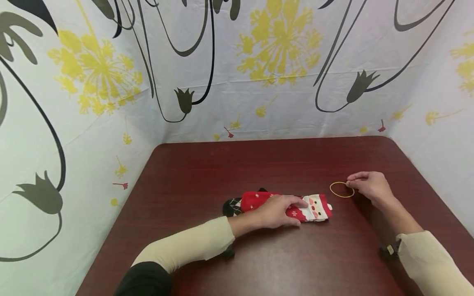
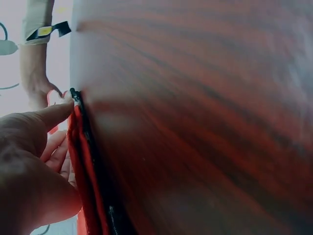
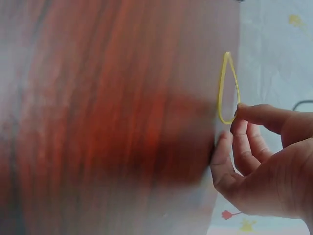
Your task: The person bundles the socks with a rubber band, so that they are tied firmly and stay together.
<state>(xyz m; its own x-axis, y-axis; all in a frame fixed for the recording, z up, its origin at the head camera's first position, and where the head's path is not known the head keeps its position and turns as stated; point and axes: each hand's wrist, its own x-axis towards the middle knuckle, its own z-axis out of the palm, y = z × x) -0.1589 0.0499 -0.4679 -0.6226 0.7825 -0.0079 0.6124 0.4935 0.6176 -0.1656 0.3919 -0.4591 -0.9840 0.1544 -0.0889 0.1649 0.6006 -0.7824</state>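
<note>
A red sock bundle (image 1: pixel 255 200) with a Santa face and a black diamond-patterned end lies across the table. My left hand (image 1: pixel 275 210) rests over it, fingers extended on top and thumb along the near edge. In the left wrist view the folded red layers (image 2: pixel 85 171) show beside a dark layer, with the thumb (image 2: pixel 58 111) touching the edge. To the right, my right hand (image 1: pixel 370 187) pinches a thin yellow rubber band (image 1: pixel 338 196) between thumb and fingertips. The band (image 3: pixel 221 93) stands out as a narrow loop from those fingertips in the right wrist view.
The dark red wooden table (image 1: pixel 207 164) has rounded far corners. White patterned cloth (image 1: pixel 222 98) hangs behind it and along both sides. A black device (image 1: pixel 390 250) is strapped at the right wrist, by the pale sleeve.
</note>
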